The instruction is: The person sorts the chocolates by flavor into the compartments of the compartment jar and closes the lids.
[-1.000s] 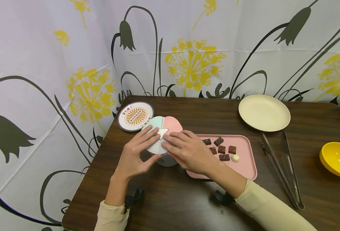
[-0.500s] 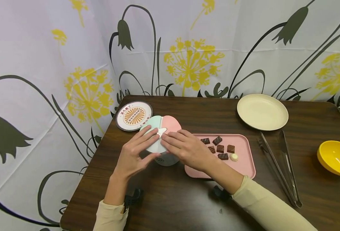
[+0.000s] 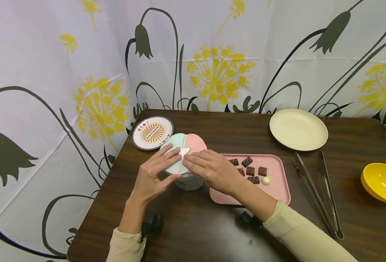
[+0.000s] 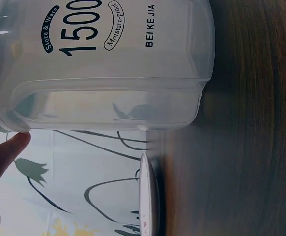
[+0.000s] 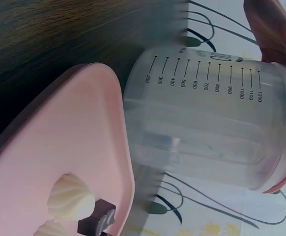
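A clear plastic storage canister printed "1500" stands upright on the table. Its round lid has mint, pink and pale grey sections around a white three-pointed centre piece. My left hand lies on the lid's left side, fingers extended over the top and thumb near the front rim. From the right, my right hand rests extended fingers on the lid, covering part of the centre piece. Beside the canister, a pink tray bears several dark chocolates and a cream-coloured swirled sweet.
A printed plate lies behind the canister to the left. Farther right are a cream plate, metal tongs and a yellow bowl. A patterned curtain hangs behind the table.
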The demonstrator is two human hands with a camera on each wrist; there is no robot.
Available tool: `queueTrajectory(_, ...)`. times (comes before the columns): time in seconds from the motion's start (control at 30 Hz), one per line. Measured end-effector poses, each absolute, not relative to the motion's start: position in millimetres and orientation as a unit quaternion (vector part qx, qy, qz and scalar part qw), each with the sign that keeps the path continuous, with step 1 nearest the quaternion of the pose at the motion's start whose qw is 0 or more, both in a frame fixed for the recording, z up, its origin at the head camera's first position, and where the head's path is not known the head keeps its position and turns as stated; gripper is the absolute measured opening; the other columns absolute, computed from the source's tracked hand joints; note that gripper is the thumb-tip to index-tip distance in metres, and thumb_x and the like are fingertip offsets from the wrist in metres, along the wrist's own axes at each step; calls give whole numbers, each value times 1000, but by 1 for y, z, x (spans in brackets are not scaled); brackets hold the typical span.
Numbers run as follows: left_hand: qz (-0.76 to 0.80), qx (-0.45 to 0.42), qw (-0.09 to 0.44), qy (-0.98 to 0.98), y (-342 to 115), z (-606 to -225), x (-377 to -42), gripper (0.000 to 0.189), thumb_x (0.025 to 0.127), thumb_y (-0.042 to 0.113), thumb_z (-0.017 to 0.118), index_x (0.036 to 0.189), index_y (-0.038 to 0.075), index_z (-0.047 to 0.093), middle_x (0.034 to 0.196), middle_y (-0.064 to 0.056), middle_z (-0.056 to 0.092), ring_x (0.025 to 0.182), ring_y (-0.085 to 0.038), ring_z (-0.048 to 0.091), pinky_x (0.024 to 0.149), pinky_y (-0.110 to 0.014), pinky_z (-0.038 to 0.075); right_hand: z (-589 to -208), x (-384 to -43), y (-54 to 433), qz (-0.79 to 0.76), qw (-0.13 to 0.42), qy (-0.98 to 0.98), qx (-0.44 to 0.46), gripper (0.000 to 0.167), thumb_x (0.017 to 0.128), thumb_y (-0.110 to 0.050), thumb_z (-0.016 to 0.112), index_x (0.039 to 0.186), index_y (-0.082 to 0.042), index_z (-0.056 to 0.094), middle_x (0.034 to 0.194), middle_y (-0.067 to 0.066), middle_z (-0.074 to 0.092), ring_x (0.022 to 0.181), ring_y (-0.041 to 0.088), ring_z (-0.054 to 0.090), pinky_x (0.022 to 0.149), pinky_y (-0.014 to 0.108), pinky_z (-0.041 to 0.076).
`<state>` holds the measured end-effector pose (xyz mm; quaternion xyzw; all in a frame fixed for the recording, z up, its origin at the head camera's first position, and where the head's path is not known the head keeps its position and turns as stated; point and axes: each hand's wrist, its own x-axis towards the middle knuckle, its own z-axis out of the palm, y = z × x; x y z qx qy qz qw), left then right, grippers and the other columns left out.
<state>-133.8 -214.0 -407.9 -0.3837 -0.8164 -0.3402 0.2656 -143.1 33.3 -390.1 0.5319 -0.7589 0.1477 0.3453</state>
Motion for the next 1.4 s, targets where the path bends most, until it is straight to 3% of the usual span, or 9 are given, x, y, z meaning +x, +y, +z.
queueTrajectory(0.23, -335, -363, 272, -826, -212, -404, -133, 51, 89, 51, 65, 120, 10, 71, 127, -5, 66, 125, -31, 54, 107, -36, 38, -382, -144, 33, 167, 332, -768, 521, 29, 96, -16, 63, 123, -5, 68, 118, 6, 69, 111, 18, 63, 98, 31, 47)
queueTrajectory(0.53, -319, -341, 281, -838, -209, -401, -134, 53, 96, 52, 51, 126, 11, 67, 126, -1, 66, 121, -27, 58, 105, -30, 40, -380, -143, 34, 220, 285, -802, 478, 26, 94, -18, 67, 119, -12, 69, 114, -1, 71, 104, 12, 66, 93, 30, 49)
queueTrajectory(0.7, -338, -340, 280, -832, -210, -401, -135, 49, 100, 47, 49, 126, 10, 66, 125, -2, 66, 120, -27, 58, 105, -30, 39, -379, -143, 32, 244, 271, -809, 461, 23, 97, -21, 63, 118, -15, 69, 114, -3, 71, 103, 11, 67, 91, 30, 51)
queueTrajectory(0.93, -365, -342, 284, -818, -208, -402, -137, 41, 104, 36, 46, 122, 7, 67, 121, -6, 68, 118, -30, 58, 106, -35, 39, -373, -145, 32, 259, 254, -816, 451, 20, 96, -19, 64, 115, -15, 70, 106, -5, 71, 91, 11, 67, 76, 31, 55)
queueTrajectory(1.23, -383, -342, 292, -807, -204, -399, -141, 37, 104, 33, 48, 110, 4, 70, 112, -5, 71, 112, -31, 60, 103, -37, 41, -371, -149, 34, 297, 222, -819, 438, 20, 97, -20, 62, 115, -15, 71, 106, -6, 68, 96, 7, 62, 77, 28, 53)
queueTrajectory(1.4, -389, -332, 300, -805, -202, -399, -142, 36, 103, 32, 48, 110, 5, 71, 109, -4, 71, 109, -28, 61, 101, -34, 42, -370, -151, 34, 314, 216, -819, 429, 20, 98, -19, 61, 115, -14, 71, 103, -6, 68, 90, 7, 61, 75, 28, 52)
